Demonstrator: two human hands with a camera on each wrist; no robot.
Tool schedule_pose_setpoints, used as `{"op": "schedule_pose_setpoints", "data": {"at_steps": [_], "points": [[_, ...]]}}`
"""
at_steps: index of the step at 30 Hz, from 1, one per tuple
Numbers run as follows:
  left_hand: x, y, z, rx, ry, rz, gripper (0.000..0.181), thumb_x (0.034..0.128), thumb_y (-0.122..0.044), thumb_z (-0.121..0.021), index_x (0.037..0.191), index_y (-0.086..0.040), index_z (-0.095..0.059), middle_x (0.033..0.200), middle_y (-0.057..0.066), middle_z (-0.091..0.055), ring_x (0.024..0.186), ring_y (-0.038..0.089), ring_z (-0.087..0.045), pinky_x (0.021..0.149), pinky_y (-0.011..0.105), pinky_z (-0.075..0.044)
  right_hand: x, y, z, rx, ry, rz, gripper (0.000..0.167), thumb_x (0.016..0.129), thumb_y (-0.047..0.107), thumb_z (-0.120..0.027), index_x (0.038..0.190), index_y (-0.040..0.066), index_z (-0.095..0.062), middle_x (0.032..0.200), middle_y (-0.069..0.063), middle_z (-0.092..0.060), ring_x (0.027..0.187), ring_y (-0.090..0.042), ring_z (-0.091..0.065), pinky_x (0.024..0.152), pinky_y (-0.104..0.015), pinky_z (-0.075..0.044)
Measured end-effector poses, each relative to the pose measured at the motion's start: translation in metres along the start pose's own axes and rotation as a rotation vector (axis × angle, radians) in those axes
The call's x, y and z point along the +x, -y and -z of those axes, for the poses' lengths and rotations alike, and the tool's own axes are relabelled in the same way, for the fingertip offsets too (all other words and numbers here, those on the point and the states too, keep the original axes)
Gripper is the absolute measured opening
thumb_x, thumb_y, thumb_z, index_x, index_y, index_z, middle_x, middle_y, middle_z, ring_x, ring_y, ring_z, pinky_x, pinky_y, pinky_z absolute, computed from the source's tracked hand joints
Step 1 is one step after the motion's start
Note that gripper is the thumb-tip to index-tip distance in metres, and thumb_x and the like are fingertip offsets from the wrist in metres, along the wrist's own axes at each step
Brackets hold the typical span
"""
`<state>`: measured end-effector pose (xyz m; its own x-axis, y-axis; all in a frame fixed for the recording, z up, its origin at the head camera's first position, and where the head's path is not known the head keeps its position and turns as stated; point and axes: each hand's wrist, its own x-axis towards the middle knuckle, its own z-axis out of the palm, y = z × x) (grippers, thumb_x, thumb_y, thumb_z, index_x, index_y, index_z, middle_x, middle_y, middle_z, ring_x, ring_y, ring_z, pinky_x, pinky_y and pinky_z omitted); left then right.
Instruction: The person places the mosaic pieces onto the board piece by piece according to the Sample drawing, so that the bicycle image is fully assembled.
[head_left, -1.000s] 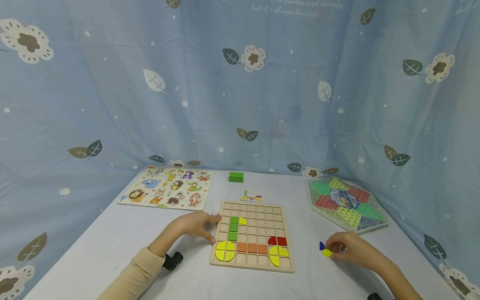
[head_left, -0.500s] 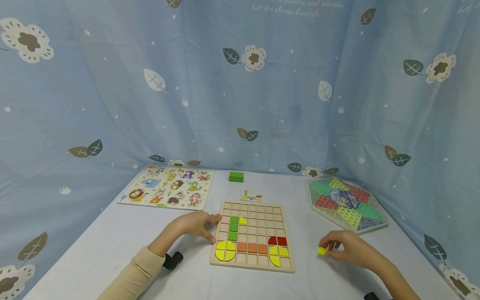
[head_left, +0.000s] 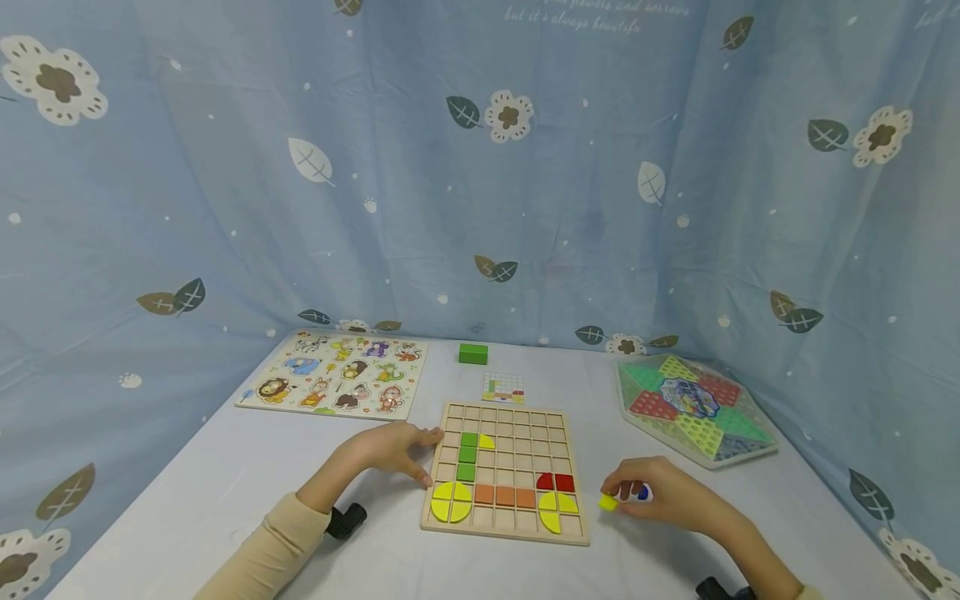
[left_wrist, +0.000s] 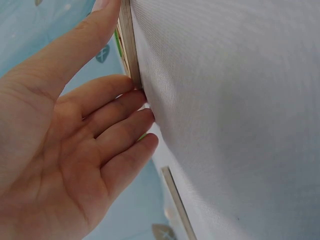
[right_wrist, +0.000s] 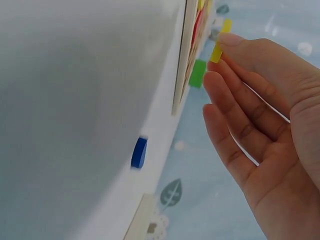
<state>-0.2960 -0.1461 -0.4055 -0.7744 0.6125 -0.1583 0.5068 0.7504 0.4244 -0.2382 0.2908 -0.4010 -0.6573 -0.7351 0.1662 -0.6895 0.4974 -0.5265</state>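
My right hand (head_left: 667, 493) pinches a small yellow tile (right_wrist: 220, 42) between thumb and fingers, just off the right side of the wooden grid board (head_left: 525, 433). Its exact outline is partly covered by the thumb. A dark blue piece (right_wrist: 139, 152) lies on the table under that hand. With fingers extended, my left hand (head_left: 395, 450) touches the board's left edge (left_wrist: 131, 55). Set in the board are green squares (head_left: 467, 456), orange squares (head_left: 505, 497), yellow quarter-circles (head_left: 452, 502) and red pieces (head_left: 564, 482). The lower-right yellow group has three quarters.
A small printed pattern card (head_left: 502, 388) lies behind the board, with a green block (head_left: 473, 354) farther back. An animal puzzle board (head_left: 330, 375) is at the back left. A checkers-style star game box (head_left: 697, 408) stands at the right. A patterned blue curtain (head_left: 480, 183) surrounds the table.
My right hand has moved left toward the board, carrying the yellow tile away from the blue piece, which stays on the table. The left hand keeps its place.
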Motion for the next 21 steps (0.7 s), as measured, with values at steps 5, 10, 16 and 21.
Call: {"op": "schedule_pose_setpoints", "data": {"at_steps": [5, 10, 16, 21], "points": [[0.0, -0.001, 0.0, -0.002, 0.005, 0.008, 0.08, 0.0761, -0.037, -0.08, 0.141, -0.005, -0.048, 0.147, 0.008, -0.044, 0.135, 0.031, -0.039, 0.109, 0.046, -0.035, 0.012, 0.008, -0.008, -0.016, 0.033, 0.037, 0.018, 0.086, 0.014, -0.074, 0.103, 0.014, -0.071, 0.095, 0.01, -0.067, 0.079, -0.004, -0.061, 0.06, -0.026, -0.053], [-0.001, -0.002, 0.0, 0.003, 0.004, 0.018, 0.08, 0.0757, -0.037, -0.081, 0.141, -0.005, -0.048, 0.146, 0.008, -0.045, 0.135, 0.031, -0.04, 0.109, 0.046, -0.035, 0.025, 0.014, -0.017, -0.011, 0.08, 0.069, 0.019, 0.084, 0.01, -0.075, 0.103, 0.014, -0.072, 0.095, 0.01, -0.067, 0.078, -0.003, -0.06, 0.065, -0.024, -0.055], [-0.001, -0.002, 0.001, 0.008, 0.002, 0.009, 0.08, 0.0759, -0.037, -0.08, 0.141, -0.004, -0.048, 0.146, 0.009, -0.045, 0.135, 0.031, -0.04, 0.109, 0.046, -0.035, 0.035, 0.02, -0.025, -0.021, 0.123, 0.066, 0.019, 0.083, 0.01, -0.076, 0.101, 0.016, -0.073, 0.094, 0.012, -0.066, 0.078, -0.003, -0.059, 0.067, -0.021, -0.054], [0.0, -0.001, 0.0, 0.015, -0.007, -0.001, 0.079, 0.0755, -0.036, -0.081, 0.14, -0.004, -0.049, 0.145, 0.009, -0.046, 0.134, 0.031, -0.041, 0.108, 0.046, -0.035, 0.039, 0.022, -0.028, -0.028, 0.149, 0.026, 0.019, 0.082, 0.009, -0.075, 0.1, 0.016, -0.074, 0.094, 0.015, -0.064, 0.077, -0.002, -0.057, 0.068, -0.021, -0.053]]}}
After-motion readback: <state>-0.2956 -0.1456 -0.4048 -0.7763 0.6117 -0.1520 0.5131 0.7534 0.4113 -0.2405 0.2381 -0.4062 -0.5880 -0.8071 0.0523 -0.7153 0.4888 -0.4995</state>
